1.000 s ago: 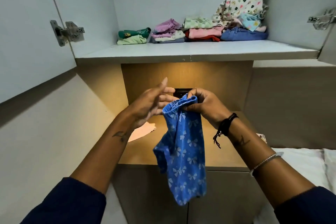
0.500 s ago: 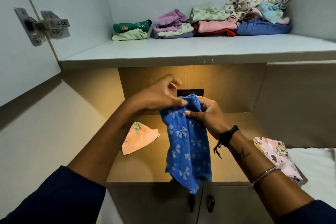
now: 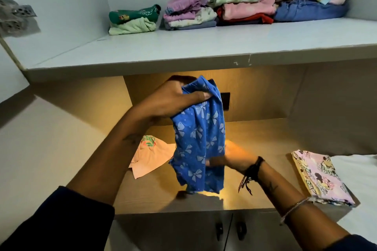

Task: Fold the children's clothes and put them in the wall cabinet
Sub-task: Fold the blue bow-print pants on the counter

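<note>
While left hand (image 3: 173,100) grips blue shorts (image 3: 199,138) top, right hand (image 3: 230,159) dropped to pinch lower edge.

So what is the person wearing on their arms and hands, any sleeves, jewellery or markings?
Both arms have dark navy sleeves pushed up toward the elbows. The right wrist carries a black cord bracelet with loose ends, and further up a thin silver beaded bracelet. Each forearm bears a small dark tattoo. The left hand and right hand are bare, with no rings visible.
</note>
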A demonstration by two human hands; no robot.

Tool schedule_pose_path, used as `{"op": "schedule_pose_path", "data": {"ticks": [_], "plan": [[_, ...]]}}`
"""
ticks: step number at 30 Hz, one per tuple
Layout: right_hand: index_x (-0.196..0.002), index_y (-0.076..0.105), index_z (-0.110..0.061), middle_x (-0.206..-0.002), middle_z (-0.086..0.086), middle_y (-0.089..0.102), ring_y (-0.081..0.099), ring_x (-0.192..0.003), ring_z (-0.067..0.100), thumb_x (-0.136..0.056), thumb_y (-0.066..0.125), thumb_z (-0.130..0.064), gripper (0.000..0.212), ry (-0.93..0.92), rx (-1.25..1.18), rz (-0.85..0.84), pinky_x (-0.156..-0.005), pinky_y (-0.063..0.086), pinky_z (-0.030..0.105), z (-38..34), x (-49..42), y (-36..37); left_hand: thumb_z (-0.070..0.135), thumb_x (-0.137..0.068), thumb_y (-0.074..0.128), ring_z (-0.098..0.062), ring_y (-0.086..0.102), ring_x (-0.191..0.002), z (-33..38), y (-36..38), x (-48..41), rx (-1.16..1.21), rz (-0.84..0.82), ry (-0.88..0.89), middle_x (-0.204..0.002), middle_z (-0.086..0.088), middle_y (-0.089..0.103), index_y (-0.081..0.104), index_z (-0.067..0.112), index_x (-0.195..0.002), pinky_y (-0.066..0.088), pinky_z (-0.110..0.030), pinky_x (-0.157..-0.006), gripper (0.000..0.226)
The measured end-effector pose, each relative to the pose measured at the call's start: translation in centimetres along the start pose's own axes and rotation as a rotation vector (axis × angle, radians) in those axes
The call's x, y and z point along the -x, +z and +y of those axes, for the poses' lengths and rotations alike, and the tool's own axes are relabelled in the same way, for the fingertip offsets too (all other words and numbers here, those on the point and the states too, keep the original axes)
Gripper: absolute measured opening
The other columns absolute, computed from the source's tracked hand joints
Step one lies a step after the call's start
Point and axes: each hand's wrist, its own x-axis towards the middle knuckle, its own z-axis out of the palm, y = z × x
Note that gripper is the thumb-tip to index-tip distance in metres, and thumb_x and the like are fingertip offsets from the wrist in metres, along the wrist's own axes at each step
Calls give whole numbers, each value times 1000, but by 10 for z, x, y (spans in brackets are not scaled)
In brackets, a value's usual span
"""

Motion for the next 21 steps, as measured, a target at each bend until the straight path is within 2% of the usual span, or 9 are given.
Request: {"op": "schedule_pose_path", "data": {"ticks": [3, 5, 7, 9, 12, 14, 16, 19, 21], "plan": [[-107, 71, -19, -112, 1, 73, 67, -106, 20, -76, 78, -21, 32, 109, 2, -51, -95, 53, 37, 33, 1, -9, 63, -57, 76, -26, 74, -81, 7, -5, 1, 84, 126, -50, -84, -8, 78, 75, 10, -87, 57, -38, -76, 62], [-107, 70, -8, -114, 10, 71, 66, -108, 28, -76, 78, -23, 36, 146, -44, -57, -97, 51, 40, 50, 5, -22, 56, -60, 82, -27, 74, -85, 4, -9, 2, 187, 178, -41, -89, -7, 78, 77, 14, -90, 59, -37, -78, 52], [-103, 71, -10, -112, 11, 72, 67, -105, 29, -75, 78, -28, 34, 163, -79, -70, -92, 54, 37, 59, 12, -45, 44, -69, 79, -18, 75, -78, -8, -12, 4, 250, 227, -33, -85, -1, 78, 78, 24, -83, 59, -26, -65, 24], [-96, 72, -17, -105, 10, 74, 70, -97, 26, -73, 79, -34, 29, 180, -75, -96, -82, 56, 33, 63, 20, -75, 28, -82, 71, -14, 74, -68, -35, -8, 5, 345, 320, -106, -76, 0, 77, 76, 22, -79, 56, -22, -54, 8], [-87, 71, -17, -87, 7, 74, 69, -78, 21, -74, 79, -26, 19, 195, 40, -51, -67, 55, 30, 73, 27, -120, 19, -89, 64, -19, 74, -67, -95, 12, 11, 513, 427, -327, -80, -9, 78, 72, 14, -91, 59, -25, -54, 10], [-84, 67, -9, -73, 2, 69, 62, -66, 15, -77, 78, -23, 20, 212, 182, 13, -61, 48, 26, 84, 25, -143, 15, -92, 60, -20, 74, -67, -135, 33, 13, 582, 460, -428, -81, -9, 78, 70, 12, -99, 60, -27, -54, 13], [-76, 64, -15, -58, -8, 60, 51, -52, 8, -78, 78, -26, 17, 264, 294, 53, -50, 40, 19, 98, 18, -155, 11, -93, 57, -18, 74, -63, -171, 53, 15, 612, 470, -549, -81, -10, 77, 68, 9, -104, 59, -26, -52, 15], [-82, 63, -19, -75, -2, 62, 55, -68, 14, -75, 80, -25, 19, 372, 489, 113, -57, 43, 23, 121, 0, -160, 12, -93, 60, -19, 73, -57, -212, 83, 15, 584, 431, -769, -72, -9, 76, 63, 3, -104, 56, -23, -46, 15], [-105, 59, -20, -104, 2, 62, 57, -94, 20, -74, 79, -31, 38, 420, 772, 177, -77, 47, 30, 133, -8, -154, 12, -92, 61, -30, 72, -71, -230, 95, 13, 557, 440, -852, -82, -17, 75, 61, -4, -110, 59, -31, -62, 24]]}}
